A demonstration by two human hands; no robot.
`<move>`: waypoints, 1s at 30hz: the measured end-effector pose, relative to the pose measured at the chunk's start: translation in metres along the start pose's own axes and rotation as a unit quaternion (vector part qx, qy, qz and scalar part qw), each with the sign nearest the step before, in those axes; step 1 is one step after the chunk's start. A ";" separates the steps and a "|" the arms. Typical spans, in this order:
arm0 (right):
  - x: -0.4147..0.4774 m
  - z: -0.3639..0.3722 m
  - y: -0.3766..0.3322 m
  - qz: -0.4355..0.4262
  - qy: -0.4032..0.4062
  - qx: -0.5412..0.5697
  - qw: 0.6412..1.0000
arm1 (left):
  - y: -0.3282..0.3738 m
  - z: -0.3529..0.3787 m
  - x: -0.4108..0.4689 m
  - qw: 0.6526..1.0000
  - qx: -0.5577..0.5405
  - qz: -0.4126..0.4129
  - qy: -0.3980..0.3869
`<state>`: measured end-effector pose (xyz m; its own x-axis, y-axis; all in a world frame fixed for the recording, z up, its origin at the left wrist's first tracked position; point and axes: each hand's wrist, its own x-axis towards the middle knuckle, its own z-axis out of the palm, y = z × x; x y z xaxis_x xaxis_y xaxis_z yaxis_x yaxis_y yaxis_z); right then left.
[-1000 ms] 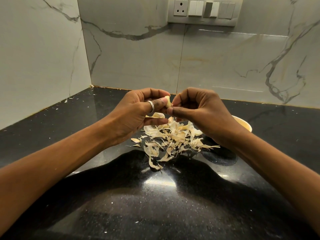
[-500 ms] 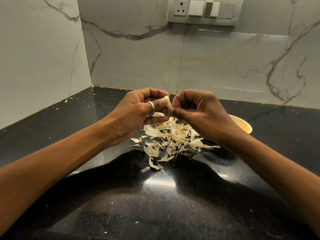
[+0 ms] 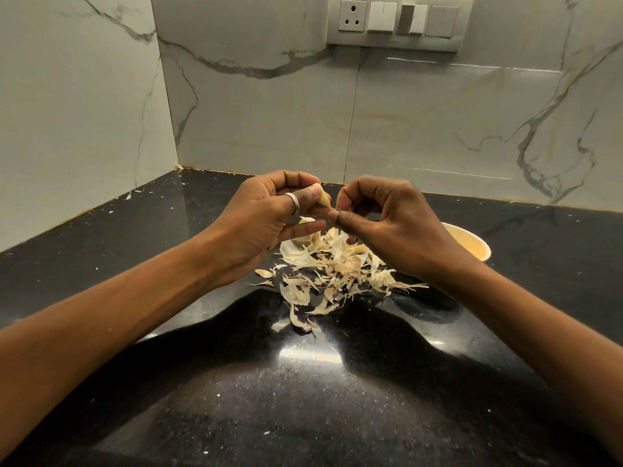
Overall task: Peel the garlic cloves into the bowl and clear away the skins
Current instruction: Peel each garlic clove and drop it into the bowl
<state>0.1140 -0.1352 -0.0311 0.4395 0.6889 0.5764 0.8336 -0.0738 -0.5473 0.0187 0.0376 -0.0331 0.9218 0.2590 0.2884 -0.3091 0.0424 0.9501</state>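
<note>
The left hand [image 3: 266, 224] is gripping a clove [image 3: 323, 198] in its curled fingertips, holding it in the air above the counter [image 3: 135, 264] with the pointed end aimed at the right hand [image 3: 391, 224]. One lower finger of the left hand is stretching out straight beneath the clove, and a ring [image 3: 292, 203] is showing on one of the gripping digits. The right hand is meeting it tip to tip. Its thumb and forefinger are pinching together on the clove's point, and the other fingers are curling into the palm.

Directly under both hands a heap of skins [image 3: 333, 269] is lying on the black counter, with loose strips trailing toward the near edge. A bulb [image 3: 306, 236] is resting at the heap's far left side, just under the outstretched left finger. The bowl [image 3: 472, 246] is standing to the right of the heap, behind the right wrist — that wrist is covering most of it, so what it is holding cannot be told. Marble walls [image 3: 84, 112] are meeting in the corner behind, and a switch panel [image 3: 397, 23] is sitting high on the back wall.
</note>
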 end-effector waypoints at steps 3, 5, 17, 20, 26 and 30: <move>0.000 0.001 -0.001 0.000 0.001 0.000 1.000 | 0.001 0.000 0.001 1.000 -0.007 0.001 0.025; 0.000 0.000 -0.001 0.006 0.001 0.005 1.000 | 0.001 0.000 0.001 0.999 -0.012 -0.001 0.032; 0.000 -0.001 -0.002 0.021 0.021 -0.026 0.999 | 0.003 -0.001 0.001 0.997 -0.055 -0.027 0.043; -0.001 0.000 -0.002 0.016 0.038 -0.032 0.999 | 0.004 -0.001 0.001 0.997 -0.067 -0.033 0.036; 0.000 -0.001 -0.003 0.016 0.048 -0.051 0.997 | 0.004 -0.002 0.000 0.996 -0.078 -0.036 0.017; 0.000 -0.001 -0.002 0.010 0.054 -0.059 0.997 | 0.004 -0.001 0.000 0.997 -0.073 -0.033 0.014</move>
<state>0.1124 -0.1358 -0.0298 0.4850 0.6058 0.6307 0.8547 -0.1760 -0.4883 0.0173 0.0392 -0.0293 0.9349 0.2773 0.2213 -0.2814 0.1995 0.9386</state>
